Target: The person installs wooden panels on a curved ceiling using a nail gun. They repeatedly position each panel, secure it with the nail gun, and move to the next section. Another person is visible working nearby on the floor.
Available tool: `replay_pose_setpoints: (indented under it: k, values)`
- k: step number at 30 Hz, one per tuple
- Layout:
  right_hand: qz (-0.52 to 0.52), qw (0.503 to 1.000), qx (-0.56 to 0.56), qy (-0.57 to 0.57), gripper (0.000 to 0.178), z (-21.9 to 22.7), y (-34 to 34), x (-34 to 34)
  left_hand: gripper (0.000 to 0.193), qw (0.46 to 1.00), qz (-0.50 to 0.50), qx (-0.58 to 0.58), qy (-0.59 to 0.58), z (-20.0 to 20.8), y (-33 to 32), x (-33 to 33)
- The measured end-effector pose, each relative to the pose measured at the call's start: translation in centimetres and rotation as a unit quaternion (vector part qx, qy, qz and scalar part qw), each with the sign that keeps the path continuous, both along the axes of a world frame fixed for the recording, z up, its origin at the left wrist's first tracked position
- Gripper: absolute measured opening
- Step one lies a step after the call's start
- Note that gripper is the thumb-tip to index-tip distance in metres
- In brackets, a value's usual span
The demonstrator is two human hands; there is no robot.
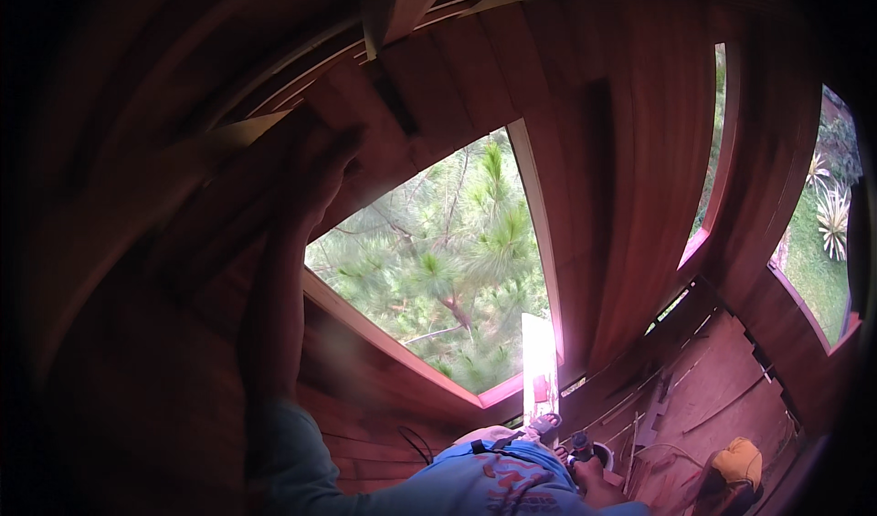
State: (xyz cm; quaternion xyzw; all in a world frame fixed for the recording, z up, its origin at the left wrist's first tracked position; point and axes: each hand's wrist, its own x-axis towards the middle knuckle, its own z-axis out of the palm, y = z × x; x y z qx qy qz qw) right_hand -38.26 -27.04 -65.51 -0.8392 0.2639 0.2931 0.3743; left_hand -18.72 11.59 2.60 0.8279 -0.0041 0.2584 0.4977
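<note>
My left arm is raised, with my left hand (320, 173) up against the dark wooden boards (361, 105) above the window opening's upper left edge. The thumb side shows, but shadow swallows the fingers. Low down by my waist, my right hand (592, 481) is closed around a dark handheld tool (582, 445), which looks like a power drill; much of it is small and partly covered. A bright, upright pale board (539, 356) stands at the window's lower right corner, just beyond my feet (546, 422).
Plank walls (630, 169) surround me, with a framed window opening (448, 269) onto pine branches. At right are a narrow opening (713, 151) and a larger one (822, 233). A beam (411, 5) crosses overhead. Wood pieces and a yellow-orange item (738, 461) lie low at right.
</note>
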Motion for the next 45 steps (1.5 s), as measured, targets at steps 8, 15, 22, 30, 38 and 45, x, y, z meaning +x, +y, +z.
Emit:
replay_pose_setpoints:
  k: [8, 15, 22, 30, 38, 45]
  values:
    - [-0.011, 1.000, 0.004, 0.028, 0.053, -1.2, -0.3, -1.9, 0.037, 0.998, 0.003, 0.053, 0.041, 0.6, 0.5, 2.1]
    - [-0.018, 0.999, 0.006, 0.035, 0.053, -1.9, -0.5, -1.7, 0.030, 0.999, 0.000, 0.039, 0.031, 0.8, 0.4, 2.7]
    - [-0.017, 0.999, 0.005, 0.028, 0.054, -2.7, -0.4, -0.6, 0.030, 1.000, 0.020, -0.016, -0.006, 0.4, -0.4, 2.4]
    - [-0.047, 0.999, -0.024, -0.010, 0.052, -7.0, 1.2, 0.1, 0.038, 0.999, -0.015, 0.026, -0.024, 0.1, 0.5, 3.0]
    - [-0.051, 0.999, 0.014, 0.008, 0.052, -3.0, 2.9, 0.0, 0.041, 0.999, 0.000, 0.018, -0.030, 0.4, 0.4, 2.8]
    - [-0.011, 0.999, -0.022, 0.028, 0.059, -0.2, 3.0, -0.3, 0.040, 0.999, 0.006, 0.023, -0.025, 0.2, -0.4, 2.9]
